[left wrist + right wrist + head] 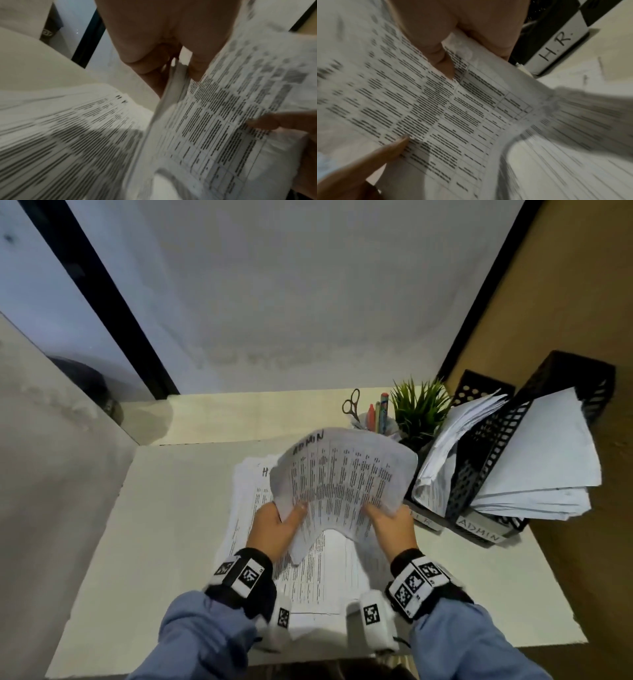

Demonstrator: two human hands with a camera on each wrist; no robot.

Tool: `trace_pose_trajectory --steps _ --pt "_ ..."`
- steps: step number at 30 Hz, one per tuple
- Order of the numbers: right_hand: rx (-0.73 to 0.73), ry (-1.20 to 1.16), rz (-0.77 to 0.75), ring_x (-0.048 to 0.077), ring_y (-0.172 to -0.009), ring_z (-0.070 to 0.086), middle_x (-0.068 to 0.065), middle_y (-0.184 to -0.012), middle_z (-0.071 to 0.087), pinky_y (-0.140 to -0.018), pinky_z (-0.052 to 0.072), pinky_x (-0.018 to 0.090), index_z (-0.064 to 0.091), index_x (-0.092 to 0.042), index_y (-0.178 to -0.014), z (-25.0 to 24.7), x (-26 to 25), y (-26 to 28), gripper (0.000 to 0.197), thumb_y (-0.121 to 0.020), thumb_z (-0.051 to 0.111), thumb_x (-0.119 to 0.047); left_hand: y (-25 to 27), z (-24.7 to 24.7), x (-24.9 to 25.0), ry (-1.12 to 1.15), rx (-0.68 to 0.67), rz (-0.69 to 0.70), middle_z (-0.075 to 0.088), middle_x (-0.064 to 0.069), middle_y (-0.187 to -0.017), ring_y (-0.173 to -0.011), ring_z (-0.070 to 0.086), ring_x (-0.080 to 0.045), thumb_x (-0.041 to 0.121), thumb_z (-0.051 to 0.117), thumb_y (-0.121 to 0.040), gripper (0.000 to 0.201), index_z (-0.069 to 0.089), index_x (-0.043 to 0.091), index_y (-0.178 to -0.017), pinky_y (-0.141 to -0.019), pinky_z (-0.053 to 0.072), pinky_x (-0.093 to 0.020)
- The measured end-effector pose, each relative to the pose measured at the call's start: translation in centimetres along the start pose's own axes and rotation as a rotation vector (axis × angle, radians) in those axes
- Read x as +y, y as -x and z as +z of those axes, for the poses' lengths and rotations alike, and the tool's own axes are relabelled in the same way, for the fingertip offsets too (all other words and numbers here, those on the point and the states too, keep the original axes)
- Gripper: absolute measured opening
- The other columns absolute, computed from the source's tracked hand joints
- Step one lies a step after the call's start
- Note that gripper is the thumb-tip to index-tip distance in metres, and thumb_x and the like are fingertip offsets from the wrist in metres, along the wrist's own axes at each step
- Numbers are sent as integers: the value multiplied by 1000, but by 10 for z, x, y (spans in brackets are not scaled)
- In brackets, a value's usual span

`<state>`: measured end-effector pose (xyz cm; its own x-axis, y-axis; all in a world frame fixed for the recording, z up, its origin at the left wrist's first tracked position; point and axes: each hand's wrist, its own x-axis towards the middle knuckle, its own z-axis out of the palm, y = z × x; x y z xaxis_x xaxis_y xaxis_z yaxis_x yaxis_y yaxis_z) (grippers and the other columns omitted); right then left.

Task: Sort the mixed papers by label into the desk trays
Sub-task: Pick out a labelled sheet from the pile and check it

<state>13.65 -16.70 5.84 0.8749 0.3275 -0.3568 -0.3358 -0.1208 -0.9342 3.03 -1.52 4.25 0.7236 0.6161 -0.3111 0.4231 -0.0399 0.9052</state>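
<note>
A printed sheet marked ADMIN is lifted above the paper stack on the white desk. My left hand pinches its lower left edge, thumb on top; the sheet fills the left wrist view. My right hand pinches the lower right edge, and its thumb lies on the sheet in the right wrist view. The sheet bows upward between both hands. At the right stand two black mesh trays: one labelled H.R. and one labelled ADMIN, both holding papers.
A cup with scissors and pens plus a small green plant stand behind the held sheet, left of the trays. The desk is bare to the left. A brown wall runs along the right side.
</note>
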Motion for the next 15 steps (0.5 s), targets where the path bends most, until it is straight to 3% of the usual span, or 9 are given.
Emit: trace_pose_trajectory --steps 1,3,5,7,9,11,13,15 --pt "-9 55 -38 20 -77 64 13 -85 65 -52 48 9 62 3 -93 -4 -9 -1 9 -87 56 2 -1 -1 7 -37 -51 38 67 -14 -81 -78 67 -30 26 57 -92 27 64 1 -86 -69 56 -33" --pt "-2 87 -154 7 -68 65 4 -76 65 -54 48 10 64 -6 -84 -17 -32 -1 8 -88 58 -3 2 -1 29 -98 -145 119 57 -10 -70 -63 59 -22 29 54 -93 33 60 0 -81 -58 51 -22" --pt "17 49 -265 -2 -70 65 -5 -80 67 -59 50 11 66 -12 -92 -35 -58 1 7 -88 61 -8 8 2 53 -129 -201 225 51 -9 -67 -58 53 -17 41 54 -91 42 60 1 -78 -57 46 -25" --pt "62 27 -389 -2 -78 64 -6 -87 67 -66 51 11 65 -17 -95 -61 -83 2 9 -90 59 -14 18 7 81 -145 -224 356 43 -7 -61 -53 44 -17 54 48 -83 54 54 3 -68 -55 37 -24" --pt "242 56 -527 -2 -76 61 -6 -85 65 -68 50 13 65 -19 -93 -94 -100 -3 8 -92 57 -16 28 17 109 -134 -246 451 35 -5 -58 -50 36 -16 53 46 -85 50 47 8 -61 -52 30 -23" --pt "574 177 -606 5 -75 56 0 -85 59 -71 50 25 65 -15 -97 -132 -105 -16 11 -88 61 -18 35 31 136 -140 -263 531 35 -4 -56 -49 36 -15 39 49 -93 44 46 11 -60 -49 29 -23" --pt "877 307 -515 20 -92 54 11 -104 53 -84 46 35 61 -10 -111 -168 -100 -31 32 -81 64 -22 40 49 161 -159 -274 635 37 -1 -54 -47 36 -17 31 48 -95 40 43 16 -58 -48 30 -25" --pt "972 369 -180 35 -125 40 21 -132 42 -104 36 46 47 -10 -131 -197 -93 -43 62 -78 69 -32 43 70 180 -183 -281 724 36 9 -49 -42 35 -12 26 48 -96 40 40 20 -57 -46 29 -22"
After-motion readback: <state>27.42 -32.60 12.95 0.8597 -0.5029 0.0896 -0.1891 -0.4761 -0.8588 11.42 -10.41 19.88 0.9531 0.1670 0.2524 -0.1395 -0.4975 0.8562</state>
